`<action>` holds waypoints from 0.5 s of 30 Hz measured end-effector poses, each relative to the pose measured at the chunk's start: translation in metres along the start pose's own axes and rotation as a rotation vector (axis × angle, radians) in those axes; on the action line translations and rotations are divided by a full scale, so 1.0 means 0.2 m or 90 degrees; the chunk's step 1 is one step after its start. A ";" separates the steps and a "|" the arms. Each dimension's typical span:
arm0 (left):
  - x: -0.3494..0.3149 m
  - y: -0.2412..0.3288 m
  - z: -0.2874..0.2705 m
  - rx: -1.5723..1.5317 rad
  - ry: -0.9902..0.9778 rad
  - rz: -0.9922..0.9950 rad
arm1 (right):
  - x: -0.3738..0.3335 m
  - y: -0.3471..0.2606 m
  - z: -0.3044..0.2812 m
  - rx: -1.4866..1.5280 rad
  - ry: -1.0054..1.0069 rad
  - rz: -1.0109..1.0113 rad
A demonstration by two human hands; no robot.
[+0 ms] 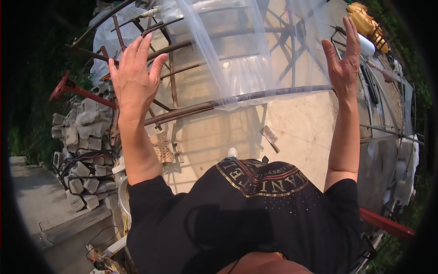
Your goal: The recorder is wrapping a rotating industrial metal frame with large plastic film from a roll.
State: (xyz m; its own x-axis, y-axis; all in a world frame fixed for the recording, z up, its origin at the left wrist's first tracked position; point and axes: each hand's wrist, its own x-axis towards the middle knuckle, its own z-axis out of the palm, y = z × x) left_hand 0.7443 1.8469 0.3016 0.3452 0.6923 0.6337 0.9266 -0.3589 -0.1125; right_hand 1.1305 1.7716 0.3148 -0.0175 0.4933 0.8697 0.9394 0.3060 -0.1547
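My left hand [137, 75] is raised with its fingers stretched out and the thumb apart, holding nothing. It is nearest to the brown metal tube frame [182, 112], whose bars pass behind it; I cannot tell whether it touches any. On the other side, my right hand [345, 66] is up with the thumb away from the straight fingers, and nothing shows in it. A clear plastic sheet [246, 75] drapes over the frame between both hands, its lower edge hanging at the nearest bar.
A flat rectangular blade with a handle [270, 136] lies on the pale floor [296, 121]. At left are stacked grey blocks [86, 137], black cables [77, 162] and a red metal post [86, 93]. Yellow bags [362, 20] and a white cylinder [366, 45] are at far right.
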 end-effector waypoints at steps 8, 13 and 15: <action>-0.58 0.34 -0.02 -0.152 0.064 -0.066 | -0.83 0.12 -0.22 -0.049 0.019 0.324; -0.70 0.46 0.29 -0.141 -0.145 -0.123 | -1.21 0.32 -0.17 -0.033 -0.107 0.526; -0.69 0.48 0.30 -0.049 -0.145 -0.078 | -1.27 0.36 -0.17 -0.018 -0.156 0.539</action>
State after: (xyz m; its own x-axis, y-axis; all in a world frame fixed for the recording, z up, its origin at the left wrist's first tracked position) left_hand 0.7954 1.7541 0.1575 0.2636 0.8534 0.4497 0.9525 -0.3039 0.0183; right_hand 1.2134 1.6406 0.0989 0.6191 0.7066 0.3427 0.6777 -0.2602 -0.6877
